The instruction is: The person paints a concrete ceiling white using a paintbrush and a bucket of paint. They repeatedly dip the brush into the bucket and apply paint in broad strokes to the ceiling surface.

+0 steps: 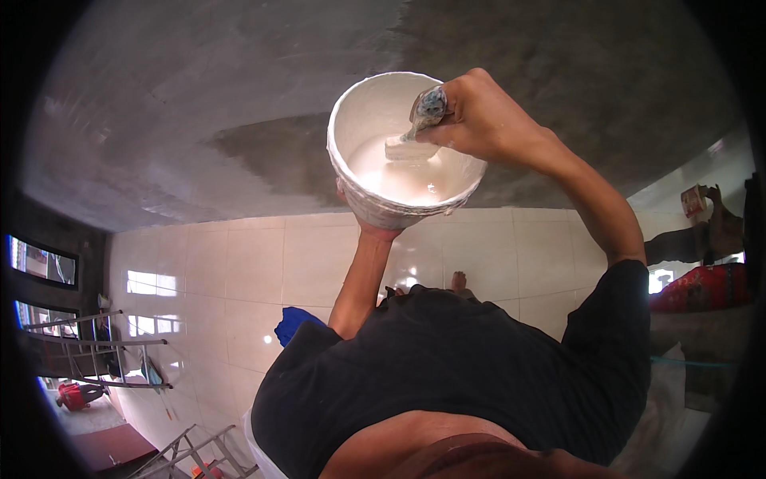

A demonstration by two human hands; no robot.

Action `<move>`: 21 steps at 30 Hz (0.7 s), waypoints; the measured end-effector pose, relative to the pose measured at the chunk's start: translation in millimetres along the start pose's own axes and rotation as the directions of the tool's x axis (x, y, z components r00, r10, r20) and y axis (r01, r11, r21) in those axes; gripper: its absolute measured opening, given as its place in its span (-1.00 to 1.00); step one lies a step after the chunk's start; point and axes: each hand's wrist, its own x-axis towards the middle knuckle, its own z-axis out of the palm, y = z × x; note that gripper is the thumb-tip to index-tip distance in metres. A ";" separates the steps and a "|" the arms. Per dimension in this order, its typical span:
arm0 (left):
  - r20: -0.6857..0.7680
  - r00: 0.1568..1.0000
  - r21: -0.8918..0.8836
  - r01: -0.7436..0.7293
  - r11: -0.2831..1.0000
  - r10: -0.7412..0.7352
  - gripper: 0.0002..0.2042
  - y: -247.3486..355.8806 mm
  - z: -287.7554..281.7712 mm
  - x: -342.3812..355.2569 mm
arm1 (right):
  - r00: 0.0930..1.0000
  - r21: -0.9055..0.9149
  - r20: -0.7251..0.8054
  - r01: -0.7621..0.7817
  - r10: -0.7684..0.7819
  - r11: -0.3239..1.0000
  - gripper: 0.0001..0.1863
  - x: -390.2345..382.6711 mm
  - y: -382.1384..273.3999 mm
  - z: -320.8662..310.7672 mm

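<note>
My left hand (375,223) supports a white, paint-crusted bucket (351,160) from below and behind, its fingers mostly hidden by the bucket. Thin white liquid lies in the bottom. My right hand (479,116) grips a paintbrush (407,148) by its stained handle, with the white-coated bristles down inside the bucket near the liquid. Just beyond the bucket is a grey plastered wall (199,80), with a darker patch behind the bucket's left side.
Below the wall runs a glossy tiled floor (255,263). Metal ladders (136,343) stand at the left and lower left, by windows. A person in red (73,397) is at the far left. A red sack (690,291) and other clutter sit at the right; a blue object (295,326) lies behind my left arm.
</note>
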 end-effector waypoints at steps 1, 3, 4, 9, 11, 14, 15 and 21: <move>0.006 1.000 -0.002 0.000 1.000 0.000 -0.09 -1.0 2.8 -1.2 | 0.999 0.018 -0.038 0.034 -0.033 0.999 -0.81 -1.6 0.3 -3.2; 0.021 1.000 0.008 0.010 1.000 -0.010 -0.11 -3.0 5.5 -2.2 | 0.987 0.018 -0.100 0.128 -0.126 0.992 -0.82 -4.1 1.9 -6.8; 0.031 0.999 0.020 0.020 1.000 -0.021 -0.11 -4.0 6.3 -2.0 | 0.975 0.001 -0.122 0.187 -0.186 0.982 -0.82 -5.0 2.7 -8.1; 0.082 0.995 -0.076 0.062 0.995 -0.056 -0.12 -8.4 10.3 -1.9 | 0.850 -0.292 -0.218 0.411 -0.479 0.863 -0.72 -11.9 9.9 -8.2; 0.090 0.992 -0.103 0.094 0.990 -0.085 -0.13 -8.0 7.9 -1.7 | 0.778 -0.406 -0.236 0.465 -0.582 0.786 -0.72 -19.9 8.1 -8.1; 0.087 0.995 -0.022 0.051 0.998 -0.049 -0.12 -7.2 -6.9 3.6 | 0.743 -0.416 -0.346 0.426 -0.573 0.804 -0.76 -32.3 -5.2 -14.4; 0.088 0.995 -0.012 0.051 0.999 -0.050 -0.11 -8.5 -4.4 2.2 | 0.755 -0.340 -0.397 0.408 -0.522 0.847 -0.79 -35.2 -7.8 -19.9; 0.101 0.995 0.002 0.021 1.000 -0.021 -0.08 -6.3 -3.8 6.6 | 0.973 0.480 -0.230 0.113 0.000 0.870 -0.79 -39.8 -13.5 -18.9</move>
